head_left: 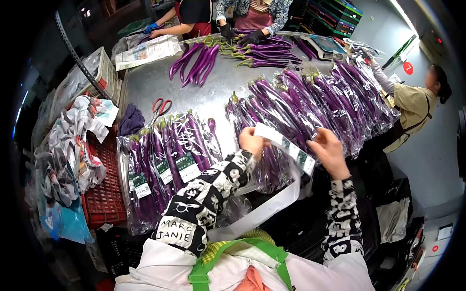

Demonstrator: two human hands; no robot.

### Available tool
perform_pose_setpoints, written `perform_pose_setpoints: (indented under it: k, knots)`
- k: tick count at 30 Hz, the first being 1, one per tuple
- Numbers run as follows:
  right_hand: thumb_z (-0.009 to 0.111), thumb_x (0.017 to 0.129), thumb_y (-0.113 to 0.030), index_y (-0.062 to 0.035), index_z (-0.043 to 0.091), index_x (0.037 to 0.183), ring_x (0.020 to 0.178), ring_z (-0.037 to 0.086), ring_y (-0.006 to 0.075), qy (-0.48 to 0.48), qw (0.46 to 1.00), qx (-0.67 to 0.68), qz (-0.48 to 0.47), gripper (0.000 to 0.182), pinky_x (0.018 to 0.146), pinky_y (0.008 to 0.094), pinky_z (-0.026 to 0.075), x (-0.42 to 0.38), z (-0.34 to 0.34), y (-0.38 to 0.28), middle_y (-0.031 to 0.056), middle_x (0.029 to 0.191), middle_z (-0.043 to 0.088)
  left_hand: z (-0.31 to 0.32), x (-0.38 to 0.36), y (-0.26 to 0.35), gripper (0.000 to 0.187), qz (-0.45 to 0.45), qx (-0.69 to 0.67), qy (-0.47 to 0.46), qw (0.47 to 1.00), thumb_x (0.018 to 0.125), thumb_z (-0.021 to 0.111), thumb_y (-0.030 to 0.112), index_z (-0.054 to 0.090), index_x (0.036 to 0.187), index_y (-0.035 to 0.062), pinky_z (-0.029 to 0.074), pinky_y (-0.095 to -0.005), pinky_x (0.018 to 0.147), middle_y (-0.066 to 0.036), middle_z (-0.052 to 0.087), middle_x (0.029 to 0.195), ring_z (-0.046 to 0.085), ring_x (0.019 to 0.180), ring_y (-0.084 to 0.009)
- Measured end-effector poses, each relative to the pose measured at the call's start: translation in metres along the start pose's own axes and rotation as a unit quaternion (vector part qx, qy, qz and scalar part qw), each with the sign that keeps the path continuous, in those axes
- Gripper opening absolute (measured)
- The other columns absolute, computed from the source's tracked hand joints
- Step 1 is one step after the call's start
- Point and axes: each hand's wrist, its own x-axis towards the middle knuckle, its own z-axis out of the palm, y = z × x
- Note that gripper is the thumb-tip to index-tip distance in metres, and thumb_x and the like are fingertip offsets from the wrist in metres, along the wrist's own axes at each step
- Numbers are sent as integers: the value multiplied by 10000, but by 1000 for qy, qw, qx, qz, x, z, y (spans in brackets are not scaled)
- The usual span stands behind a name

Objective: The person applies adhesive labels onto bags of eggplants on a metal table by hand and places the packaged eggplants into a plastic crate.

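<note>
A white strip of printed labels [283,195] curls from the front of my body up to my hands. My left hand [252,142] is closed on its upper end, above the bagged eggplants. At the right bend of the strip, a green-and-white label [306,163] faces up. My right hand [331,154] is just beside this label, thumb and forefinger apart. Under and beyond my hands lie rows of eggplants in clear bags [279,104]. To the left, bagged eggplants [165,160] carry green-and-white labels.
Red-handled scissors [160,107] and a dark cloth [131,120] lie on the metal table [141,87]. Loose eggplants [196,63] are farther back, near two people with gloved hands. A scale [324,46] stands at the back right; another person is at the right. A red crate [103,186] stands left.
</note>
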Motion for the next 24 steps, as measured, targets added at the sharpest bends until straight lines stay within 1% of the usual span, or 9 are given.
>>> perform_pose_setpoints:
  k: [2, 4, 6, 8, 11, 12, 16, 20, 24]
  knots:
    - [733, 750, -220, 40, 486, 1218, 911, 580, 271, -17, 990, -100, -98, 589, 811, 371, 479, 31, 35, 3, 190, 1015, 578, -10, 24, 0, 226, 9, -35, 53, 998, 811, 481, -137, 488, 1026, -70, 556, -286, 481, -165, 625, 837, 657, 613, -227]
    - [729, 697, -219, 28, 366, 1311, 1077, 458, 389, -27, 983, -147, -103, 754, 934, 465, 377, 64, 82, 24, 247, 1149, 469, -23, 41, -5, 194, 29, 10, 48, 998, 807, 480, -136, 498, 988, -68, 568, -316, 504, -158, 619, 818, 656, 624, -246]
    - [735, 665, -211, 8, 321, 1340, 1093, 429, 404, -87, 964, -251, -27, 822, 930, 488, 361, 90, 114, 25, 243, 1174, 418, -35, 48, -14, 107, 62, 192, 67, 977, 793, 624, -2, 572, 885, -18, 514, -309, 532, -146, 631, 812, 654, 654, -234]
    - [745, 634, -195, -32, 340, 1344, 1076, 443, 392, -57, 940, -331, -59, 834, 906, 481, 367, 107, 141, 44, 229, 1154, 431, -43, 52, -30, 89, 294, 362, 83, 881, 736, 618, -10, 615, 819, 24, 498, -366, 662, -162, 636, 801, 639, 740, -307]
    - [752, 603, -226, -51, 316, 1362, 1025, 462, 380, -107, 922, -373, -6, 893, 860, 465, 388, 127, 152, 33, 244, 1085, 469, -47, 58, -35, 81, 303, 353, 82, 881, 711, 635, 24, 622, 791, 30, 477, -383, 726, -164, 615, 815, 604, 800, -341]
    - [747, 603, -251, -62, 265, 1388, 1017, 505, 399, -133, 914, -382, 8, 941, 838, 487, 434, 135, 148, 25, 264, 1085, 493, -47, 63, -40, 78, 209, 309, 86, 924, 712, 616, 20, 630, 787, 38, 477, -387, 738, -163, 617, 835, 603, 823, -343]
    - [700, 630, -279, -46, 164, 1439, 999, 591, 418, -195, 934, -290, 74, 998, 905, 440, 468, 160, 110, -6, 318, 1118, 517, -47, 67, -43, 104, 222, 371, 131, 892, 722, 576, -6, 638, 790, 42, 480, -399, 755, -165, 618, 845, 601, 841, -353]
    - [642, 648, -304, 15, 127, 1450, 1026, 556, 450, -140, 964, -226, 13, 1005, 916, 414, 451, 142, 79, -53, 349, 1148, 488, -35, 68, -44, 124, 230, 385, 141, 883, 742, 546, -13, 633, 817, 33, 474, -416, 782, -182, 608, 880, 591, 863, -369]
    - [657, 666, -352, -1, 181, 1443, 969, 543, 408, -129, 959, -251, -24, 976, 833, 457, 471, 99, 107, -68, 286, 1163, 459, -19, 60, -34, 115, 181, 378, 149, 895, 766, 545, 25, 644, 823, 30, 480, -438, 787, -208, 631, 895, 607, 881, -387]
